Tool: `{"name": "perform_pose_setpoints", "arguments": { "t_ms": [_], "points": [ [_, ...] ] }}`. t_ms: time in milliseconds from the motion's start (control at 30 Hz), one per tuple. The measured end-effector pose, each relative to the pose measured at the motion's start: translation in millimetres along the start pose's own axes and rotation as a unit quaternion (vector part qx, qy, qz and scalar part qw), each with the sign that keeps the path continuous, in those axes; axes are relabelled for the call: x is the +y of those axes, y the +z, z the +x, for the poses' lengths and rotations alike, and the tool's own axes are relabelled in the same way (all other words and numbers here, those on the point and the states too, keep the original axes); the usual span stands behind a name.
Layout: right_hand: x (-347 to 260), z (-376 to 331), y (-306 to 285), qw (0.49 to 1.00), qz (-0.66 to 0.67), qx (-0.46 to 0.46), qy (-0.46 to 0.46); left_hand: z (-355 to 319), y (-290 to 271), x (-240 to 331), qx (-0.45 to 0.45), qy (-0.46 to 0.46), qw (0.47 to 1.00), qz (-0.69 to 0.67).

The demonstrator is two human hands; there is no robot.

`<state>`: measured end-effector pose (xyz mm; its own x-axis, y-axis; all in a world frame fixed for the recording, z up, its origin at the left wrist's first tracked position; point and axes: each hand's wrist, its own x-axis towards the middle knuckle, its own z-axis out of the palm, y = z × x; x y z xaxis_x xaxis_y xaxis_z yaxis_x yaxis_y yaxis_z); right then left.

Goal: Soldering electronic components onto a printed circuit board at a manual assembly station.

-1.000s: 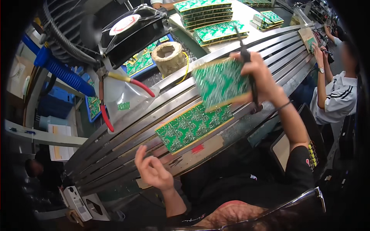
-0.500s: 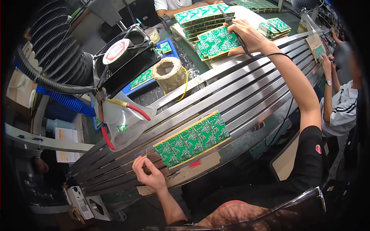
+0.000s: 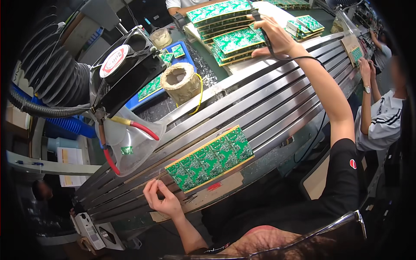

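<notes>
A green circuit board panel (image 3: 210, 158) with a yellow edge lies across the steel rails (image 3: 268, 108) in front of me. My left hand (image 3: 162, 199) rests at the rails' near edge, just left of the panel, with its fingers pinched on a thin wire (image 3: 158, 174). My right hand (image 3: 273, 37) is stretched far over the rails. It grips a black corded tool (image 3: 260, 24), and its fingers lie on the top board of a stack of green boards (image 3: 236, 41).
A black fan (image 3: 123, 65) and a grey ribbed hose (image 3: 56, 73) stand at the left. Red-handled pliers (image 3: 130, 125) lie on a clear plastic tray. A tan spool (image 3: 181, 82) sits beside a blue tray (image 3: 151, 89). More board stacks (image 3: 216, 13) lie beyond. A co-worker (image 3: 381, 112) works at the right.
My right hand carried a green board from above the rails to the far stack and laid it there. My left hand stayed near the rails' front edge.
</notes>
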<state>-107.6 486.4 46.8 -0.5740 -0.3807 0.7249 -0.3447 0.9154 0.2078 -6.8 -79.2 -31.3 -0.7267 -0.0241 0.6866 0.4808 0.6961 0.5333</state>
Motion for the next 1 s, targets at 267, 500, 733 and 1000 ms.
{"name": "perform_pose_setpoints", "arguments": {
  "t_ms": [267, 500, 733, 1000],
  "points": [
    [-30.5, -24.1, -16.8, 0.957, 0.039, -0.032, 0.287, -5.0, -7.4, -4.4, -0.023, -0.046, 0.999, -0.010],
    [-41.2, -6.1, -22.9, 0.957, -0.003, -0.030, 0.287, -2.4, -11.5, -11.4, -0.028, 0.035, 0.999, -0.013],
    [-22.9, -12.8, -30.3, 0.938, 0.069, -0.093, 0.328, -5.0, -16.0, -14.4, -0.036, 0.033, 0.998, -0.038],
    [-17.1, -27.7, -26.8, 0.916, 0.115, -0.104, 0.370, -5.7, -15.9, -13.1, -0.032, 0.026, 0.999, -0.033]
  ]
}}
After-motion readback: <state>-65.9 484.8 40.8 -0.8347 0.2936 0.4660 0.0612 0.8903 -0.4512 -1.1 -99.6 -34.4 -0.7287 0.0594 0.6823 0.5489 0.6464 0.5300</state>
